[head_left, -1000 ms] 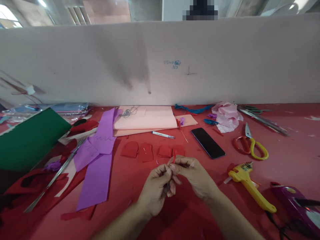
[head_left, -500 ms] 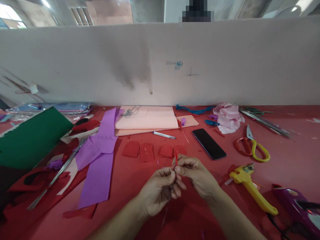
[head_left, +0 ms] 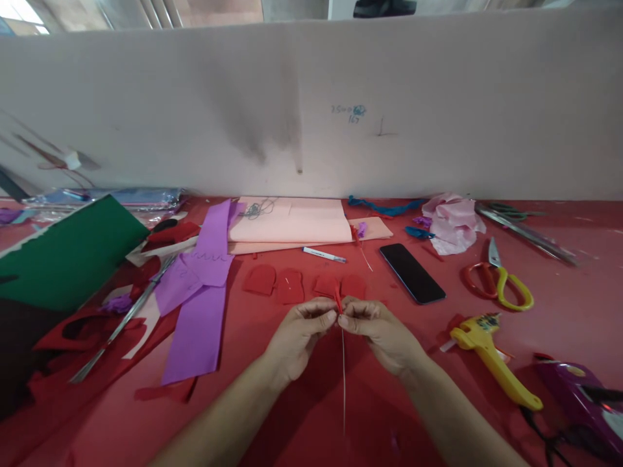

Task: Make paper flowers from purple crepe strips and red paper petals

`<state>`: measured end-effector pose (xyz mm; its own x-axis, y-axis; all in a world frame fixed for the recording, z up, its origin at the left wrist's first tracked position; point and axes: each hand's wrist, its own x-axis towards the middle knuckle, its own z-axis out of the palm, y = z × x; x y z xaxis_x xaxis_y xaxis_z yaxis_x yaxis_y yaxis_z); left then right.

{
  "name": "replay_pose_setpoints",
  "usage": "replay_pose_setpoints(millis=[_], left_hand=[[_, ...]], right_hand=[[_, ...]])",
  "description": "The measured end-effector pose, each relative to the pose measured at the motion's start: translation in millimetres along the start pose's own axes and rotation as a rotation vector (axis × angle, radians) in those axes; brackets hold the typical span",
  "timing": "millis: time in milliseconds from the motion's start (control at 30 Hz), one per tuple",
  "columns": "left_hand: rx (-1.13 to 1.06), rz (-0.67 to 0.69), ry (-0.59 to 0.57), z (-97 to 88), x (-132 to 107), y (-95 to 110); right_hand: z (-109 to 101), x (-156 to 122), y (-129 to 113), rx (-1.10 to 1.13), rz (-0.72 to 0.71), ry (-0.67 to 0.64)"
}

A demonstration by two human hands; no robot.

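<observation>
My left hand and my right hand meet at the middle of the red table. Both have fingers pinched on the base of a small red strip, which stands up between them. From under the fingertips a thin pale wire hangs straight down; its join with the strip is hidden. Just beyond lie several rounded red pieces, one of them the left cutout, another the pale-marked cutout. A white pen rests farther back.
On the right are a phone, scissors, a yellow glue gun and a purple device. Purple sheets, a green sheet and metal rods lie left. Peach sheets sit before a white panel.
My left hand has risen and turned, its fingers now level with the right hand's at the strip. The wire now hangs plainly below. The camera view has tilted slightly down.
</observation>
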<state>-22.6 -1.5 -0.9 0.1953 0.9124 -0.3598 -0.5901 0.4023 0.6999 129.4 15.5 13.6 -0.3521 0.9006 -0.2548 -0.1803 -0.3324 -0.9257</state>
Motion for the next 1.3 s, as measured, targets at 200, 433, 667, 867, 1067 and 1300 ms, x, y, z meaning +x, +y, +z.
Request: replay_pose_setpoints(millis=[200, 433, 667, 867, 1067, 1300], left_hand=[[-0.041, -0.032, 0.002, 1.7, -1, 3], [0.020, -0.024, -0.090, 1.3, -2, 5], [-0.039, -0.012, -0.082, -2.9, 3, 6], [-0.044, -0.005, -0.065, 1.7, 1, 5], [0.012, 0.004, -0.129, 4.8, -3, 3], [-0.089, -0.037, -0.037, 0.0, 0, 2]], right_hand=[[-4, 4, 5, 0.109, 0.112, -0.069], [-8, 6, 11, 0.144, 0.149, -0.135], [-3, 2, 7, 0.194, 0.173, -0.171], [-3, 1, 6, 0.052, 0.099, -0.099], [-4, 1, 5, 0.046, 0.118, -0.074], [6, -1, 3, -0.175, -0.033, -0.026]])
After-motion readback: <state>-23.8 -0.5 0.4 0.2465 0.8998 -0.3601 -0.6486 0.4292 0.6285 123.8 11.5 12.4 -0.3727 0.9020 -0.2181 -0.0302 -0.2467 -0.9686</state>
